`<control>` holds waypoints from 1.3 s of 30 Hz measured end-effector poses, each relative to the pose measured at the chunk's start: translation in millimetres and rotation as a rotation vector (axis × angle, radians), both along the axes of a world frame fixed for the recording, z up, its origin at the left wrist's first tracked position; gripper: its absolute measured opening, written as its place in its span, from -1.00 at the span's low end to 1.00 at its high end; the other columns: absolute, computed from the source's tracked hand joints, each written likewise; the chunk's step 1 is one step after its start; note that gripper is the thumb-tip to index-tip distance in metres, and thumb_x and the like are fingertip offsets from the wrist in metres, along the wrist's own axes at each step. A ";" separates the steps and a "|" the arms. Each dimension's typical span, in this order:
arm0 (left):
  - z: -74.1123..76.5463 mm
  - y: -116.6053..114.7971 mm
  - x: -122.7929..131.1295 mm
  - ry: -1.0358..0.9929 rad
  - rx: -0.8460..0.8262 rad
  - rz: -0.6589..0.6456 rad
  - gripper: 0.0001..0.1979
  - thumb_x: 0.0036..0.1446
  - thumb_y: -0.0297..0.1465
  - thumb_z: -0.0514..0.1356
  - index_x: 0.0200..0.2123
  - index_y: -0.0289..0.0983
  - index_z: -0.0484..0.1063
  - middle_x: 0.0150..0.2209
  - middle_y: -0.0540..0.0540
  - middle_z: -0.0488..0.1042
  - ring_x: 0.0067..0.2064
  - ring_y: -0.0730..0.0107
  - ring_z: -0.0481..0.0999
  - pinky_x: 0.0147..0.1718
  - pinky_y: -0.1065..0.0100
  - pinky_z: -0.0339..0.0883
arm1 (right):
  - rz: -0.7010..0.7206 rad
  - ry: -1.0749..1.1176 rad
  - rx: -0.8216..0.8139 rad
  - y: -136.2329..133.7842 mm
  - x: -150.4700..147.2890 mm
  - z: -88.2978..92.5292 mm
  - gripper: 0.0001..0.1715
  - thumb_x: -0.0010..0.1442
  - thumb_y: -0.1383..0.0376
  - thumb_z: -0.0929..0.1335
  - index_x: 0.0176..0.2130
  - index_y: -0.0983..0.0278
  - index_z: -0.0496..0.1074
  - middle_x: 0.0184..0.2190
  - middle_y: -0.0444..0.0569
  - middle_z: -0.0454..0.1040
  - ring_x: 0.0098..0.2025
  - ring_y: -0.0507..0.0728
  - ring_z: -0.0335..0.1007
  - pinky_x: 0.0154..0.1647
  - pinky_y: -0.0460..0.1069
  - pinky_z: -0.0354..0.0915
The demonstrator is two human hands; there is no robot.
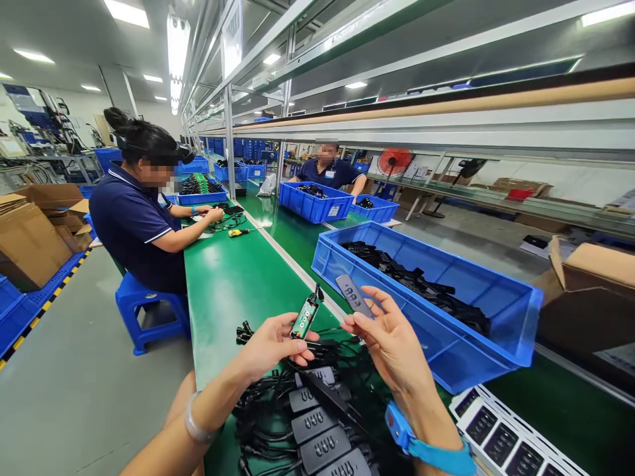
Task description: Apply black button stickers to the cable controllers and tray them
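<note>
Electronics factory floor, green assembly line (233,297), blue plastic bins (446,344), seated workers (131,225)

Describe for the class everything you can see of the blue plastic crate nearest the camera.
The blue plastic crate is a long, open-topped rectangular bin with ribbed walls and a flat rim, standing at an angle on the green workbench. A heap of black cables lies inside, below the rim. The right hand, holding a dark grey plastic casing, is in front of its near side; whether they touch cannot be told.
</note>
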State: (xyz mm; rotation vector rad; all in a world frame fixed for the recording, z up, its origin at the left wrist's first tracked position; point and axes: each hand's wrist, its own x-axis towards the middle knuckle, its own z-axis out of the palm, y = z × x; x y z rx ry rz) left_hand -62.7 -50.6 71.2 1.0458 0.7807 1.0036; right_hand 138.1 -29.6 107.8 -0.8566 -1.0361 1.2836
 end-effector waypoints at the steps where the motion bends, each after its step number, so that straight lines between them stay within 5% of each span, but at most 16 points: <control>1: 0.9 -1.7 1.7 0.005 -0.002 -0.003 -0.43 -0.11 -0.31 0.44 -0.02 -0.36 0.40 -0.11 -0.29 0.55 -0.37 0.40 0.57 -0.40 0.40 0.43 | 0.034 0.019 -0.016 -2.4 1.1 2.9 -0.38 -0.16 0.20 0.58 -0.10 0.15 0.40 -0.36 -0.17 0.45 -0.44 0.04 0.44 -0.30 0.01 0.44; 5: 5.9 -5.9 6.1 0.030 -0.006 -0.014 -0.41 -0.12 -0.32 0.45 0.00 -0.37 0.41 -0.09 -0.30 0.55 -0.32 0.37 0.59 -0.36 0.40 0.44 | 0.030 0.000 0.017 -2.9 7.7 6.6 -0.63 -0.10 0.12 0.53 -0.31 0.22 0.45 -0.40 -0.12 0.45 -0.34 0.07 0.42 -0.22 0.01 0.39; 8: 7.2 -6.4 7.2 0.044 -0.018 -0.013 -0.40 -0.13 -0.33 0.45 0.00 -0.38 0.41 -0.06 -0.32 0.53 -0.31 0.36 0.59 -0.36 0.41 0.43 | -0.231 -0.252 0.182 6.8 17.8 0.9 -0.65 -0.08 0.11 0.50 -0.32 0.21 0.42 -0.34 -0.08 0.46 -0.32 0.11 0.39 -0.24 0.02 0.34; 13: 5.7 -8.4 6.0 0.038 -0.027 0.002 -0.46 -0.11 -0.38 0.44 -0.02 -0.38 0.43 -0.08 -0.30 0.55 -0.29 0.36 0.59 -0.32 0.39 0.45 | -0.710 -0.940 0.354 20.9 42.8 -6.2 -0.60 0.10 0.17 0.37 -0.06 0.23 0.42 -0.37 0.02 0.47 -0.36 0.21 0.36 -0.29 0.09 0.26; 15: 6.2 -10.1 6.5 0.023 -0.027 0.004 -0.47 -0.10 -0.39 0.43 -0.02 -0.37 0.43 -0.09 -0.29 0.56 -0.27 0.35 0.59 -0.29 0.38 0.45 | -0.631 -0.919 0.347 19.2 47.4 -3.4 -0.64 0.17 0.13 0.31 -0.07 0.22 0.43 -0.38 0.00 0.47 -0.40 0.18 0.35 -0.34 0.07 0.27; 18: 9.0 -12.2 9.4 0.021 -0.024 -0.006 -0.45 -0.11 -0.39 0.43 0.00 -0.36 0.44 -0.09 -0.28 0.55 -0.27 0.35 0.59 -0.31 0.40 0.45 | -0.281 -0.673 0.302 8.4 40.5 4.3 -0.65 0.24 0.06 0.26 -0.15 0.21 0.45 -0.37 -0.06 0.47 -0.48 0.09 0.32 -0.39 0.00 0.31; 23: 14.0 -14.3 14.5 0.042 0.037 -0.042 -0.52 -0.10 -0.35 0.43 -0.06 -0.35 0.51 -0.11 -0.23 0.56 -0.23 0.33 0.60 -0.27 0.39 0.44 | 0.086 -0.518 0.250 -9.6 6.8 6.5 -0.69 0.11 0.10 0.40 -0.20 0.23 0.42 -0.44 -0.12 0.46 -0.47 0.05 0.33 -0.43 -0.05 0.29; 27: 15.5 -17.5 13.3 0.047 0.050 -0.078 -0.45 -0.15 -0.40 0.45 -0.01 -0.33 0.50 -0.22 -0.15 0.59 -0.22 0.33 0.58 -0.19 0.36 0.40 | 0.167 -0.453 0.216 -10.7 -10.8 -2.9 -0.71 0.09 0.15 0.43 -0.26 0.21 0.30 -0.57 -0.22 0.37 -0.49 0.03 0.32 -0.44 -0.07 0.25; 30: 15.8 -19.8 12.6 0.042 0.071 -0.075 -0.40 -0.13 -0.40 0.45 0.05 -0.29 0.46 -0.15 -0.15 0.57 -0.20 0.34 0.57 -0.19 0.37 0.38 | 0.175 -0.413 0.175 -9.9 -15.7 -7.9 -0.67 0.06 0.13 0.45 -0.31 0.21 0.28 -0.49 -0.21 0.38 -0.49 0.01 0.35 -0.46 -0.08 0.26; 39: 12.0 -21.9 15.4 0.115 0.171 -0.022 -0.52 0.01 -0.35 0.37 0.04 -0.30 0.48 -0.13 -0.13 0.57 -0.17 0.34 0.52 -0.13 0.36 0.36 | 0.174 -0.319 0.103 -9.3 -18.7 -8.4 -0.54 -0.04 0.04 0.50 -0.32 0.21 0.28 -0.56 -0.25 0.33 -0.52 0.03 0.40 -0.50 -0.08 0.31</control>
